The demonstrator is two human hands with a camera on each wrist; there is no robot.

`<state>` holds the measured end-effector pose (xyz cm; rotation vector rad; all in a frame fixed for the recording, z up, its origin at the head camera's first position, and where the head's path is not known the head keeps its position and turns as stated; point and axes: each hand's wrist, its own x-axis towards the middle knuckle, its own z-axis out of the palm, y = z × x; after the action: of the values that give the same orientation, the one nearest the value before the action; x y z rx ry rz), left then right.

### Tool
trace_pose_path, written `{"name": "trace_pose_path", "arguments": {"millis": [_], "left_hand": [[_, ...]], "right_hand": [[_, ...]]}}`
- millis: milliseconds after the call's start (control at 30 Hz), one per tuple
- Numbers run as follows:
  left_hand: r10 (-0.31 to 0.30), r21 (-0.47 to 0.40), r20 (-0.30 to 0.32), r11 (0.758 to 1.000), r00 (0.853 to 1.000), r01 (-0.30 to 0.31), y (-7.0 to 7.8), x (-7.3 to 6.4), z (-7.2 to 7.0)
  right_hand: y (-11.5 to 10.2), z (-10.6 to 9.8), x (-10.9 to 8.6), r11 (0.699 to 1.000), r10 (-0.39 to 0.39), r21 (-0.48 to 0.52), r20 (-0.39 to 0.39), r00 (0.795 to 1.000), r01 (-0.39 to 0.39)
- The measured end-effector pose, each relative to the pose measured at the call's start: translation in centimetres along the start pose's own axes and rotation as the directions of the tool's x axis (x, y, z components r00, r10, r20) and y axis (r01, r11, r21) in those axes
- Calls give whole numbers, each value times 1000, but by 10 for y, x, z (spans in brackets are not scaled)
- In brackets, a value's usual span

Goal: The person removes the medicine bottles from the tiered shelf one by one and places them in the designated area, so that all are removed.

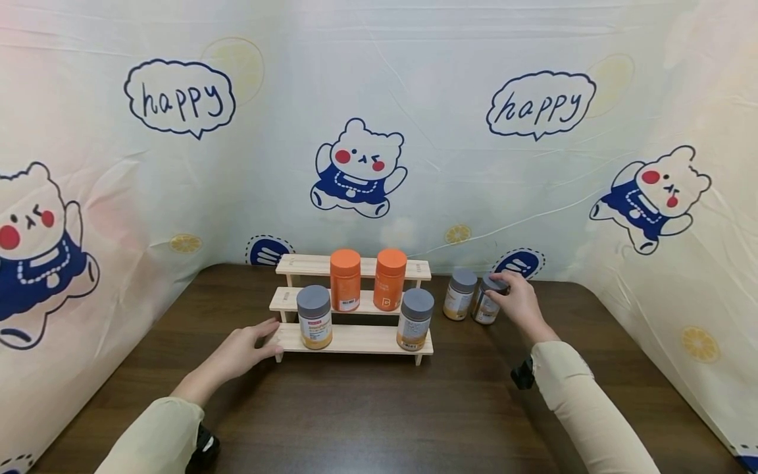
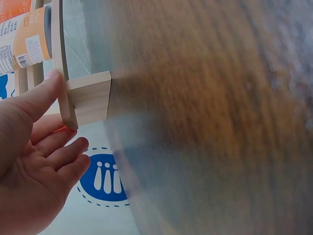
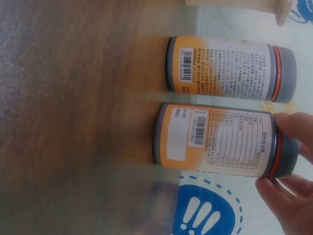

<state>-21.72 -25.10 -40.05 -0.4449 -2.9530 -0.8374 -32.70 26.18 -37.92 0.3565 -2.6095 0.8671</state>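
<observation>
Bench (image 1: 355, 421) carries a wooden rack (image 1: 364, 340) near its far edge; the left hand (image 1: 244, 350) pinches the rack's end, seemingly for steadiness. Toward the far right corner, the right hand (image 1: 518, 300) grips a grey-lidded jar (image 1: 485, 309) by its lid (image 3: 288, 159), probably the handiest hold.

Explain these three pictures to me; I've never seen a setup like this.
There is no machine here: the left grip and the right grip are simply a person's bare hands. The wide picture is taken from the head, looking forward and down; the two close ones are taken from each wrist. On the brown table stands a three-step wooden rack, with two orange bottles on its middle step and two grey-lidded jars on its lowest. Two similar jars stand beside it. The left grip holds the rack's end; the right grip holds one jar's lid.
</observation>
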Motion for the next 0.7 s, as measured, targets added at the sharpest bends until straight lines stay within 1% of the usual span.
{"name": "trace_pose_path", "arguments": {"millis": [133, 433, 567, 700], "left_hand": [[-11, -2, 6, 1000, 1000, 11, -1, 0, 0], [-7, -2, 4, 1000, 1000, 7, 1, -1, 0], [-10, -4, 11, 1000, 1000, 10, 1, -1, 0], [-15, -3, 15, 1000, 1000, 15, 1, 0, 0]], "right_hand": [[-1, 0, -1, 1000, -1, 9, 1, 1000, 1], [0, 0, -1, 1000, -13, 9, -10, 1000, 13], [-1, -2, 0, 1000, -16, 8, -22, 1000, 17], [-7, -8, 3, 999, -44, 7, -51, 998, 44]]}}
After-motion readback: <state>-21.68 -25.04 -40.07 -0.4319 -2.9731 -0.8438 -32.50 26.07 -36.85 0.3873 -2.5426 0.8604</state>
